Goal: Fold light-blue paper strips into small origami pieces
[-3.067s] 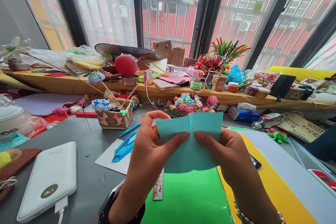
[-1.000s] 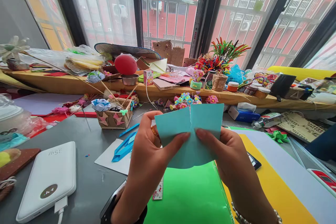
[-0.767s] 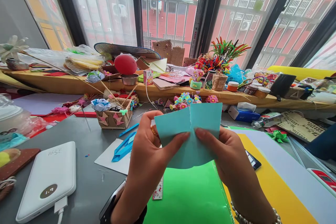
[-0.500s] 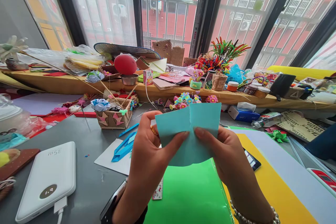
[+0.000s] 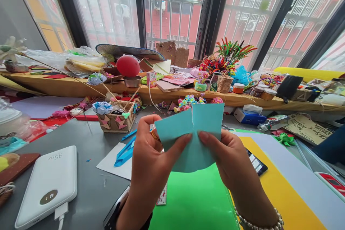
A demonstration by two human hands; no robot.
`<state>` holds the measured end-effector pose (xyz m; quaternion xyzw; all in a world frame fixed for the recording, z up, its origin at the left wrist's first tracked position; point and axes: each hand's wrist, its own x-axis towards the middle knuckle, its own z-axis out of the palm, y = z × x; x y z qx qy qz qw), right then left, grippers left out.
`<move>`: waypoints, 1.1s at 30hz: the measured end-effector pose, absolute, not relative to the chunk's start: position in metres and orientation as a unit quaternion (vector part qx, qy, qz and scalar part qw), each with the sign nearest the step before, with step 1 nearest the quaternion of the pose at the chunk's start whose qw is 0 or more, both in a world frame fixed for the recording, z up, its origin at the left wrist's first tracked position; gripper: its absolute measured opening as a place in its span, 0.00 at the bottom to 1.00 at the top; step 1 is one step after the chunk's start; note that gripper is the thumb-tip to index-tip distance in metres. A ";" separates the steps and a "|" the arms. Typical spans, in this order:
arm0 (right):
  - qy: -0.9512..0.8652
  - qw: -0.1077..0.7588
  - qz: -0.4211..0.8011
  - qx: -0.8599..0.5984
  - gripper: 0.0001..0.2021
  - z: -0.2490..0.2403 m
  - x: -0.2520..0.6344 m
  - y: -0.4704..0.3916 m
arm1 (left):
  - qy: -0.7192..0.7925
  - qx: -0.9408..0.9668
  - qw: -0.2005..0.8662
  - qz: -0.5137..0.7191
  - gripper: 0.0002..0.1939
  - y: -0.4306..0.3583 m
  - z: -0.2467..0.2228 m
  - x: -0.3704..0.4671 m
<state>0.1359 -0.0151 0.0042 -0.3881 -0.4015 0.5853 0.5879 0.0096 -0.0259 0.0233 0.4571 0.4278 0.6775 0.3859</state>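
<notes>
A light blue sheet of paper (image 5: 194, 152) is held up between both hands, above a bright green sheet (image 5: 196, 197). A tear runs down from its top edge near the middle, and the two upper parts stand slightly apart. My left hand (image 5: 153, 154) pinches the paper left of the tear, thumb in front and fingers behind. On the other side my right hand (image 5: 229, 154) grips it the same way, its thumb close to the left thumb. Folded blue paper strips (image 5: 125, 152) lie on a white sheet (image 5: 109, 165) beyond my left hand.
A white power bank (image 5: 48, 187) with a cable lies at left. Behind it stands a decorated cardboard box (image 5: 115, 120). A phone (image 5: 256, 163) rests on yellow paper (image 5: 285, 194) at right. Craft items crowd the ledge (image 5: 167, 95) under the windows.
The tear has opened wider at the top, with the left part tilting outward and down. Both hands have shifted slightly to the left with the paper.
</notes>
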 end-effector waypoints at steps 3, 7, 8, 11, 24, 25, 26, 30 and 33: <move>-0.405 0.587 0.579 -0.394 0.09 0.003 0.136 -0.015 | 0.426 0.467 0.376 0.678 0.20 -0.025 0.023 0.009; -0.421 0.596 0.549 -0.408 0.09 0.002 0.137 -0.015 | 0.403 0.474 0.426 0.657 0.21 -0.022 0.025 0.006; -0.425 0.597 0.538 -0.416 0.09 0.002 0.137 -0.015 | 0.395 0.476 0.446 0.647 0.22 -0.021 0.025 0.005; -0.439 0.596 0.509 -0.440 0.11 0.004 0.138 -0.016 | 0.377 0.483 0.488 0.622 0.24 -0.018 0.025 0.003; -0.454 0.578 0.534 -0.417 0.10 0.007 0.139 -0.017 | 0.384 0.460 0.467 0.650 0.22 -0.022 0.025 0.006; -0.448 0.578 0.541 -0.415 0.10 0.006 0.139 -0.017 | 0.394 0.459 0.449 0.658 0.22 -0.022 0.024 0.007; -0.444 0.577 0.547 -0.412 0.10 0.006 0.138 -0.016 | 0.403 0.459 0.431 0.664 0.22 -0.023 0.024 0.007; -0.437 0.578 0.559 -0.403 0.09 0.005 0.138 -0.016 | 0.430 0.467 0.378 0.674 0.23 -0.024 0.022 0.009; -0.435 0.576 0.563 -0.401 0.09 0.005 0.139 -0.016 | 0.434 0.472 0.364 0.676 0.23 -0.023 0.020 0.009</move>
